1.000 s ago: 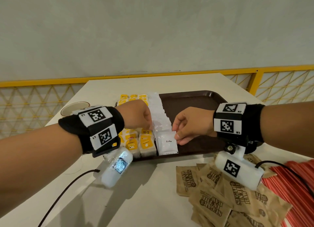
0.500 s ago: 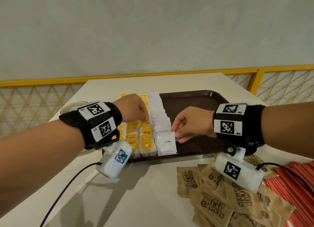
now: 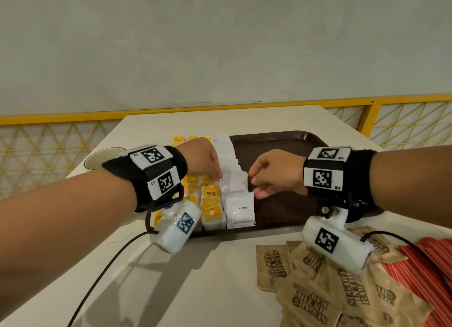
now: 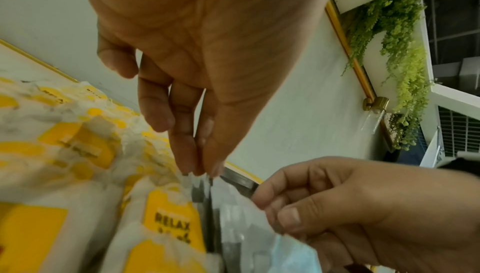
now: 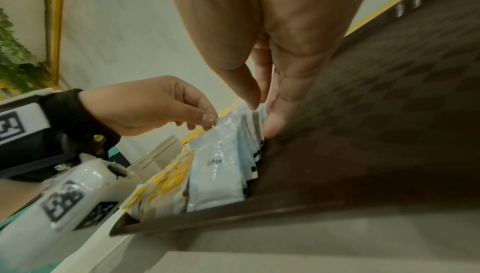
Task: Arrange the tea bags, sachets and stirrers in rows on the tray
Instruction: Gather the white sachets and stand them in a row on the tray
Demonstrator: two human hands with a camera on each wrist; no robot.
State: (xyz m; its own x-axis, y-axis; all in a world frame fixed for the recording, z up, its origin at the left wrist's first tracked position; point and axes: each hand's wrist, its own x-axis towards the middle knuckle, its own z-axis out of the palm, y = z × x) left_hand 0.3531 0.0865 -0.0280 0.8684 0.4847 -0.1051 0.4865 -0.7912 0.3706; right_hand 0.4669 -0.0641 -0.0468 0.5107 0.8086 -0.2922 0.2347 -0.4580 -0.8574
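The brown tray [image 3: 288, 143] rests on the white surface [image 3: 195, 277]. Rows of yellow-labelled tea bags [image 3: 211, 208] fill its left part. Just beside them runs 1 overlapping row of white coffee sachets [image 3: 239, 210], the nearest printed "Coffee". The left hand [image 3: 203, 157] pinches the upper left corner of a sachet between thumb and fingertips [image 4: 205, 164]. The right hand [image 3: 276, 172] has its fingers curled against the row's right edge, thumb [image 5: 275, 121] touching the sachets. Brown sugar sachets [image 3: 318, 285] and red stirrers [image 3: 425, 270] lie on the surface, off the tray, near right.
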